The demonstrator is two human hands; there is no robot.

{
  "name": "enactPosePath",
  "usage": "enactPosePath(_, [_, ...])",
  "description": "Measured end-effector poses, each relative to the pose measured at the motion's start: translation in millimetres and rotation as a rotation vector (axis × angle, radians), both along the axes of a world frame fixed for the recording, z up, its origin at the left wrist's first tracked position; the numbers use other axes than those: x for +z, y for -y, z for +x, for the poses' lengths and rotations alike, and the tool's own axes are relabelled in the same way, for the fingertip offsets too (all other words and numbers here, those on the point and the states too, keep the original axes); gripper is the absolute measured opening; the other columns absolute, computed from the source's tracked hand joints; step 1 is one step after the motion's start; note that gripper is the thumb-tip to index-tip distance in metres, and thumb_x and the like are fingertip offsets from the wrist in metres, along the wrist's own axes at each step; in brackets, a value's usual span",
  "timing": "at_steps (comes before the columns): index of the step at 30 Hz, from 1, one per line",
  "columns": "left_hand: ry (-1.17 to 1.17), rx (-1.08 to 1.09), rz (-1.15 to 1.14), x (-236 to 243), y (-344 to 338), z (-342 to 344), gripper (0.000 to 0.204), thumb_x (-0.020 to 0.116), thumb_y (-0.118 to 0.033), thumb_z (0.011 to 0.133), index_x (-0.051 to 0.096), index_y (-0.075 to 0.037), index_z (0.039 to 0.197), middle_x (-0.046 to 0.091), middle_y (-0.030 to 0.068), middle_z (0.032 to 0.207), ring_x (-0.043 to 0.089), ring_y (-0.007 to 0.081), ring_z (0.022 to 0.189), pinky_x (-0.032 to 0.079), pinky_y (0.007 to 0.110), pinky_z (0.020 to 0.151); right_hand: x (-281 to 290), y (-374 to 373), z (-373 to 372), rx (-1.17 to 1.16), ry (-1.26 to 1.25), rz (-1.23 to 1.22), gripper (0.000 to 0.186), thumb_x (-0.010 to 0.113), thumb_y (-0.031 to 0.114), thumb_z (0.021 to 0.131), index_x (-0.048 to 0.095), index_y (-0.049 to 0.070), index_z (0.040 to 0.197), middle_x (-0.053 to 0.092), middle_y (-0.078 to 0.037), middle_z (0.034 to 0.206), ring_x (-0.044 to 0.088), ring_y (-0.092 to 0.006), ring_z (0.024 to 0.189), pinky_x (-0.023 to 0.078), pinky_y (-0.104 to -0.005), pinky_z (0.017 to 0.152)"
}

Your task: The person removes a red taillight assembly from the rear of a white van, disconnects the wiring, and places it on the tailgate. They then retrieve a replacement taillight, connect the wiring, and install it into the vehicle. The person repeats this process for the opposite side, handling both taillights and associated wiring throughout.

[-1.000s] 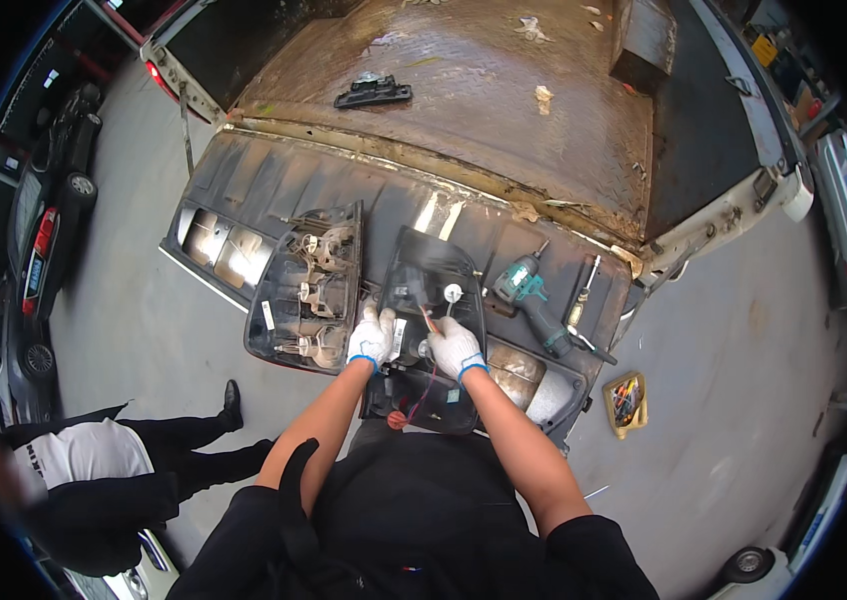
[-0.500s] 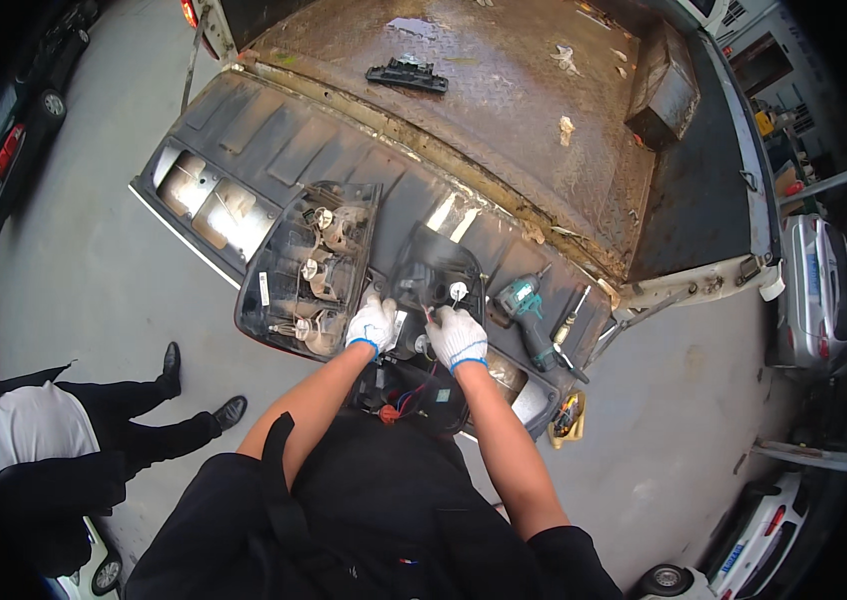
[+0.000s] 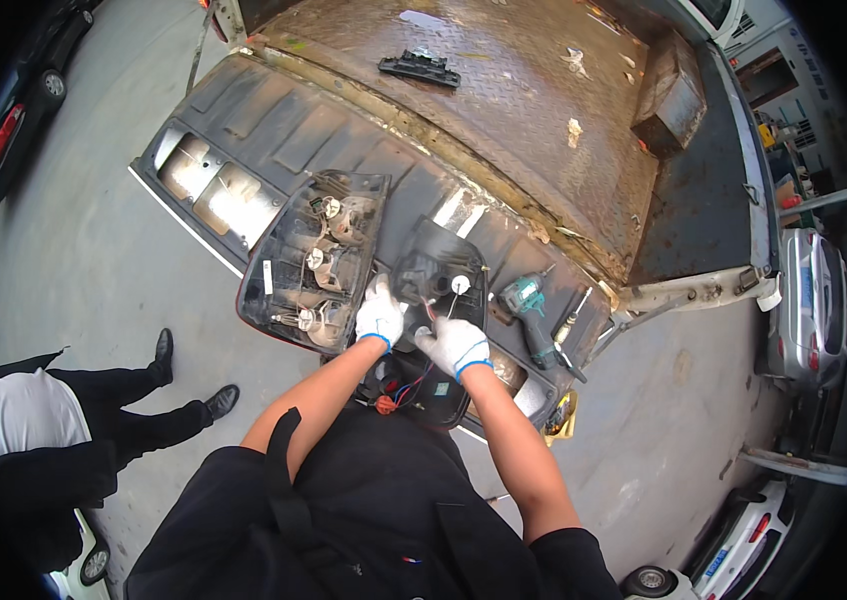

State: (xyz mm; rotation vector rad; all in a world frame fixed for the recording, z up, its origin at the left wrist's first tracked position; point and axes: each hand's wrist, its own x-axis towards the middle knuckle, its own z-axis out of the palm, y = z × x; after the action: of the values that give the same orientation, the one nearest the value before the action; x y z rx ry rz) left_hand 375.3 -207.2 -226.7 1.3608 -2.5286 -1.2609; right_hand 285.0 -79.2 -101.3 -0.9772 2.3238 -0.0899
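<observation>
Two tail lamp housings lie on the lowered tailgate (image 3: 284,130). My gloved left hand (image 3: 380,316) is closed at the left edge of the dark housing (image 3: 442,255); its grip is unclear. My gloved right hand (image 3: 456,346) rests over that housing, fingers bent beside thin red wires (image 3: 428,306); what they hold is hidden. An orange connector (image 3: 385,404) hangs from the wires near the bottom. The other housing (image 3: 279,290), with three bulb sockets, lies to the left. A teal-and-black drill (image 3: 534,320) and a screwdriver (image 3: 574,315) lie at the right.
Beyond the tailgate, the rusty truck bed (image 3: 514,120) holds a black part (image 3: 419,70) and a metal box (image 3: 669,90). A person (image 3: 34,420) stands at lower left. Cars (image 3: 806,300) line both sides. A yellow tool container (image 3: 562,428) sits beside the tailgate.
The view has swung, shifting the truck and cars within it. My right hand's fingers have moved slightly down from the red wires. My left hand remains at the housing's edge.
</observation>
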Motion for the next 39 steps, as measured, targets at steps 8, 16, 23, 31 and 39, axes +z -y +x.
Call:
enactPosePath(8, [-0.215, -0.125, -0.430, 6, -39, 35, 0.050, 0.057, -0.026, 0.095, 0.052, -0.008, 0.141, 0.044, 0.0257, 0.148, 0.042, 0.0474, 0.137, 0.038, 0.057, 0.109, -12, 8, -4, 0.002, 0.153, 0.134, 0.057, 0.058, 0.048, 0.088, 0.073, -0.005, 0.102, 0.070, -0.032, 0.100, 0.069, -0.0442, 0.100, 0.053, -0.0485, 0.093])
enactPosePath(16, [-0.124, -0.326, -0.287, 36, -33, 53, 0.059, 0.053, -0.033, 0.096, 0.045, -0.005, 0.147, 0.041, 0.0223, 0.154, 0.038, 0.0482, 0.140, 0.035, 0.058, 0.111, -16, 5, 3, 0.015, 0.052, 0.078, 0.051, 0.056, 0.046, 0.091, 0.074, -0.001, 0.101, 0.071, -0.029, 0.098, 0.069, -0.0435, 0.097, 0.054, -0.0500, 0.091])
enactPosePath(23, [-0.089, -0.338, -0.282, 31, -34, 51, 0.059, 0.049, -0.032, 0.098, 0.043, -0.006, 0.150, 0.041, 0.0221, 0.155, 0.038, 0.0494, 0.141, 0.033, 0.058, 0.113, -10, 13, -1, 0.102, 0.092, 0.085, 0.053, 0.063, 0.048, 0.088, 0.072, -0.003, 0.101, 0.071, -0.030, 0.095, 0.070, -0.0433, 0.095, 0.054, -0.0494, 0.089])
enactPosePath(31, [-0.178, -0.331, -0.304, 19, -25, 56, 0.054, 0.048, -0.033, 0.099, 0.046, -0.004, 0.145, 0.048, 0.0254, 0.149, 0.046, 0.0482, 0.136, 0.037, 0.054, 0.113, -14, 23, 3, 0.132, 0.031, 0.150, 0.047, 0.058, 0.045, 0.090, 0.075, 0.002, 0.099, 0.071, -0.028, 0.097, 0.070, -0.0423, 0.096, 0.055, -0.0491, 0.089])
enactPosePath(39, [-0.299, 0.141, -0.618, 134, 103, 110, 0.043, 0.065, -0.020, 0.080, 0.062, -0.004, 0.120, 0.067, 0.0176, 0.114, 0.062, 0.0381, 0.108, 0.049, 0.048, 0.096, -15, 16, -1, 0.047, 0.065, 0.214, 0.059, 0.062, 0.051, 0.087, 0.071, -0.001, 0.112, 0.070, -0.031, 0.105, 0.068, -0.0437, 0.105, 0.053, -0.0484, 0.094])
